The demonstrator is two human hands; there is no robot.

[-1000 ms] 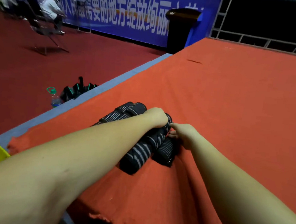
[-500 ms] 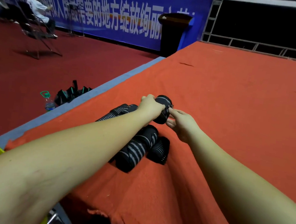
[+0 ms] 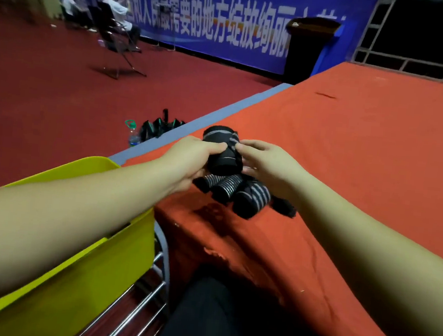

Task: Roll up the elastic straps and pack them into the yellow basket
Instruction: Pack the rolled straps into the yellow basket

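Head view: cylindrical striped elastic roll (image 3: 223,154)

Event hall: banner (image 3: 202,22), carpeted stage (image 3: 366,144)

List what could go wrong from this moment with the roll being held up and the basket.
1. The black grey-striped rolled elastic strap is held only between the left hand and the right hand; a loose grip could let it unwind.
2. The yellow plastic basket sits beside the red-cloth table, below its edge; a careless drop may miss it.
3. The striped rolls on the cloth lie near the edge and might get knocked off.
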